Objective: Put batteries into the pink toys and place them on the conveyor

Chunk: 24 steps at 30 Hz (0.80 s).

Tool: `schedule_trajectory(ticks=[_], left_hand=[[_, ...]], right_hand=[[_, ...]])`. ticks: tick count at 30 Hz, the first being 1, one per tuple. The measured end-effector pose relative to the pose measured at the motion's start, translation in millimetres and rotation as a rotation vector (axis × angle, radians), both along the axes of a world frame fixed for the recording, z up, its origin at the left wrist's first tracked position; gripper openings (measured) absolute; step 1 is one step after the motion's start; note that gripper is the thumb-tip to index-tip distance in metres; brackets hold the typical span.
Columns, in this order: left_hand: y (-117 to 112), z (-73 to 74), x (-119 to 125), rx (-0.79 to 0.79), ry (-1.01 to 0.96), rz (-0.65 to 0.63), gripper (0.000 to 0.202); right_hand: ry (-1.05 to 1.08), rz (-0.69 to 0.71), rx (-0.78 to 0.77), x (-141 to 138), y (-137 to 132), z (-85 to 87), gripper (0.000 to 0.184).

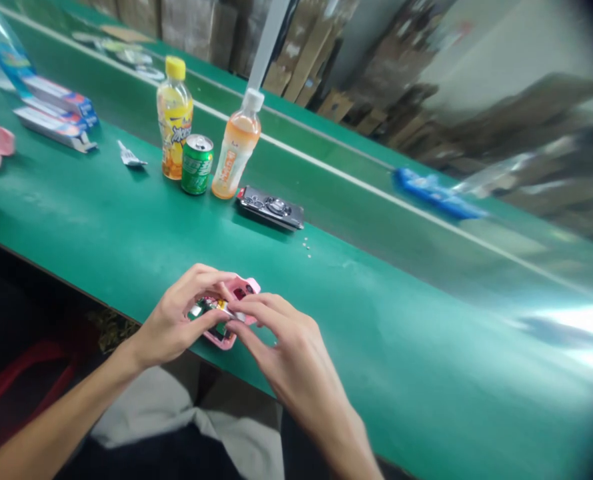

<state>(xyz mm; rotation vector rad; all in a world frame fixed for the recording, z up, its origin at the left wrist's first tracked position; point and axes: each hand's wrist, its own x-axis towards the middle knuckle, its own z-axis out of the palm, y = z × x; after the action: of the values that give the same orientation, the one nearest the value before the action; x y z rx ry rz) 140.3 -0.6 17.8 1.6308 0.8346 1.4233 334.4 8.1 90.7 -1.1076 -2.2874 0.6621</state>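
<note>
The left hand (173, 321) and the right hand (281, 353) are working close together, both clamping a pink shell (241, 289) with a circuit board (209, 309) seated inside it. The left forearm is angling in from the lower left, its fingers curling over the shell's top edge. The right hand is arching down from the lower right, its fingertips (236, 313) pressing onto the board. The shell is sitting over the near edge of a green table (101, 220), though whether it is touching the table is hard to tell. Beyond the hands, a black casing (270, 207) is lying beside a few small screws (306, 248), and a green can (197, 164) is standing between two bottles (175, 117) (237, 150).
</note>
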Motion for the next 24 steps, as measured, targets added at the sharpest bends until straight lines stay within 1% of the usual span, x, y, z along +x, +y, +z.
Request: schedule_trajectory(ticks=[2, 5, 6, 8, 10, 14, 17, 21, 24], left_hand=[[-3, 2.1, -7, -0.007, 0.122, 0.035, 0.044], [-11, 4.1, -18, 0.055, 0.427, 0.153, 0.051], [-14, 3.7, -20, 0.091, 0.512, 0.188, 0.047], [-19, 1.3, -21, 0.166, 0.604, 0.238, 0.030], [-22, -2.6, -17, 0.219, 0.636, 0.277, 0.023], [-24, -8.4, -12, 0.260, 0.640, 0.320, 0.020], [-25, -8.9, -12, 0.270, 0.663, 0.326, 0.021], [-24, -9.2, -11, 0.330, 0.704, 0.349, 0.020], [-24, -10.7, -9, 0.327, 0.703, 0.353, 0.020]], right_hand=[[0.037, -0.018, 0.028, 2, -2, -1.9, 0.018], [0.096, -0.041, 0.051, 7, -8, -7.5, 0.018], [0.106, -0.038, 0.058, 7, -11, -10.3, 0.019], [0.126, -0.017, 0.082, 8, -17, -16.8, 0.022], [0.141, 0.001, 0.103, 8, -22, -23.8, 0.022], [0.129, 0.007, 0.111, 5, -26, -33.7, 0.023], [0.078, 0.012, 0.113, 2, -26, -36.0, 0.021], [0.006, 0.015, 0.114, -2, -25, -37.9, 0.020], [-0.030, 0.000, 0.115, -5, -25, -39.8, 0.021]])
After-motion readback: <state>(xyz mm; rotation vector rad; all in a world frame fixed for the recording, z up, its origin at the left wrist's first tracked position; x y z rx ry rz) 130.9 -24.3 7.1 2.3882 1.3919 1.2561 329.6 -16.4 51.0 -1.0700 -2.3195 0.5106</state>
